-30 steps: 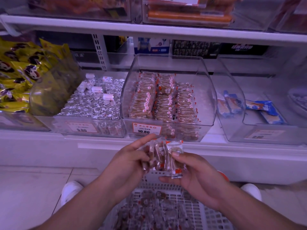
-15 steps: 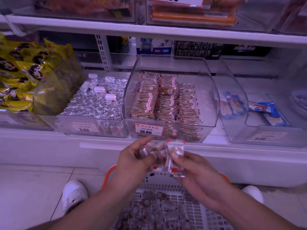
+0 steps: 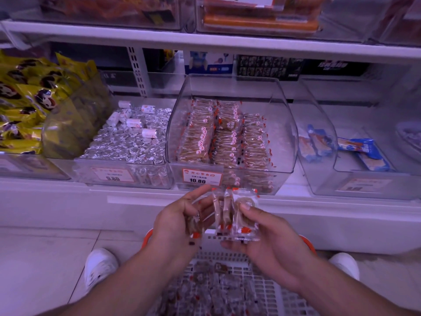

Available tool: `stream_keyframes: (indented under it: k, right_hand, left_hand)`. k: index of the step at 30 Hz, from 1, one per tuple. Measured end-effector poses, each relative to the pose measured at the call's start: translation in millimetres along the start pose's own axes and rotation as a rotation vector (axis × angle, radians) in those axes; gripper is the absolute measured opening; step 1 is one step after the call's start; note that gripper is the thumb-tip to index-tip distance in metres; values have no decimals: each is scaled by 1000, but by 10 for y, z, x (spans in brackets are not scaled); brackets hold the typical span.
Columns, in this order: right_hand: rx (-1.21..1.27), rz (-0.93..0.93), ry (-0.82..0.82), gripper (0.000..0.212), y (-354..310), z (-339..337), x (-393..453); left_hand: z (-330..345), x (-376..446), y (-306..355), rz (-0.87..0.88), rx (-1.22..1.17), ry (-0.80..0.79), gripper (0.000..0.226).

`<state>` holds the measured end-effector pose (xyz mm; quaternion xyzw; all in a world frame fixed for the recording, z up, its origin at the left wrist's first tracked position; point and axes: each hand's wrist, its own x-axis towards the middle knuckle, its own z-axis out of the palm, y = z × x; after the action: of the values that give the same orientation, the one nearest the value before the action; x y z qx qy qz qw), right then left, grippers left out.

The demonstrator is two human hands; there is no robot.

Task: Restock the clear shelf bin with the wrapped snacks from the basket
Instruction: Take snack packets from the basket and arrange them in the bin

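Note:
The clear shelf bin [image 3: 284, 124] stands at the middle of the shelf, with rows of brown snacks in clear wrappers with red trim inside it. Just below its front, my right hand [image 3: 262, 233] holds a small upright stack of the same wrapped snacks [image 3: 237, 213], thumb pressed on the front one. My left hand [image 3: 180, 217] is beside the stack with one wrapped snack [image 3: 193, 224] in its curled fingers. The white slatted basket [image 3: 268, 290] with orange handles sits on the floor under my hands and holds several more wrapped snacks.
Left of the bin stands a bin of silver foil sweets [image 3: 127, 142], then yellow bags [image 3: 25, 106]. On the right is a clear bin with blue packets [image 3: 362, 149]. An upper shelf [image 3: 205, 42] overhangs the bins. My white shoes [image 3: 100, 267] flank the basket.
My hands have drawn slightly apart. The left hand now holds one snack apart from the stack, which stays in the right hand. The view has shifted a little.

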<state>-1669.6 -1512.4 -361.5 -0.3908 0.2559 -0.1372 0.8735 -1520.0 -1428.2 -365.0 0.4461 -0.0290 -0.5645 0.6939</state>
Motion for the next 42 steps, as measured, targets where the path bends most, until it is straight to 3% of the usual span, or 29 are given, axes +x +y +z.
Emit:
stream_keyframes:
  k: [3, 6, 9, 13, 16, 19, 21, 23, 24, 26, 28, 36, 42]
  right_hand:
    - [73, 55, -59, 41, 81, 98, -13]
    - [99, 59, -48, 45, 154, 208, -1]
    - [119, 59, -81, 45, 81, 252, -16]
    - [-6, -34, -112, 39, -112, 290, -92]
    - [-118, -140, -110, 42, -358, 346, -102]
    - [-243, -233, -73, 52, -811, 391, 100]
    - [-561, -325, 79, 45, -1139, 384, 401]
    - [-1154, -489, 305, 31, -1413, 294, 802]
    - [-1493, -533, 356, 33, -1497, 220, 1018]
    - [-2017, -432, 338, 64, -1506, 35, 1422]
    - [-2229, -303, 262, 81, -1366, -146, 1692]
    - [-2080, -97, 281, 99, -1311, -466, 1838]
    - [-1930, -89, 286, 89, -1213, -334, 1832]
  left_hand:
    - [81, -23, -40, 49, 4, 1, 55]
    - [168, -39, -159, 200, 341, 159, 31]
    - [203, -52, -191, 374, 592, 184, 43]
    - [224, -57, -106, 528, 705, 57, 48]
    - [196, -11, 82, 568, 646, -18, 71]
    - [99, 20, 454, 790, 717, 83, 51]
    - [-21, 65, 703, 957, 835, 225, 35]
    - [-132, 143, 862, 1024, 1002, 357, 37]
    - [-162, 178, 905, 1021, 1061, 390, 41]
    - [-202, 223, 938, 964, 1116, 374, 46]
    - [-227, 226, 919, 931, 1151, 327, 44]
    - [-261, 210, 906, 844, 1309, 296, 47]
    - [-220, 195, 885, 828, 1287, 328, 47]
